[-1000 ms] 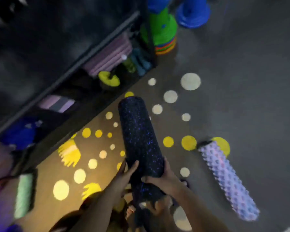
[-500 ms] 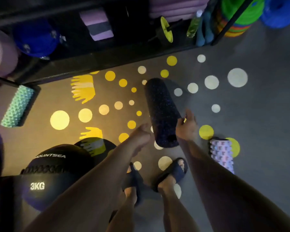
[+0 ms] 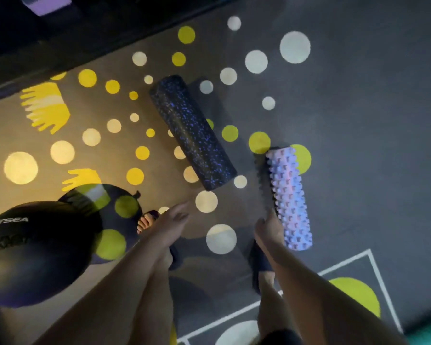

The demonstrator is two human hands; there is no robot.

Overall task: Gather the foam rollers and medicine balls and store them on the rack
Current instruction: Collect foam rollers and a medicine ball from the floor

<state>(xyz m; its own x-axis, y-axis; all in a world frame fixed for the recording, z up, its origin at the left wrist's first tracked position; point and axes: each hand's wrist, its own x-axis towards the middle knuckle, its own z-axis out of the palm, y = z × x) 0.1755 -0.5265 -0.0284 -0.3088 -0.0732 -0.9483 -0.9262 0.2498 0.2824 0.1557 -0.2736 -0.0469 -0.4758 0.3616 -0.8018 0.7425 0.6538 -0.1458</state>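
Head view: right hand (image 3: 269, 229) touching side of lilac knobbed foam roller (image 3: 290, 197), fingers' closure not discernible; left hand (image 3: 171, 220) slack, holding nothing. Risk: rolling off across floor (image 3: 358, 120) under one-sided nudge.

From my feed: the one head-worn camera looks almost straight down at the dotted floor (image 3: 363, 125); what seems the rack (image 3: 85, 31) edges the upper left.

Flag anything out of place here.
Nothing damaged, but gear lies off the rack: black speckled roller slanted on the floor, knobbly purple roller by the right hand, medicine balls at left.
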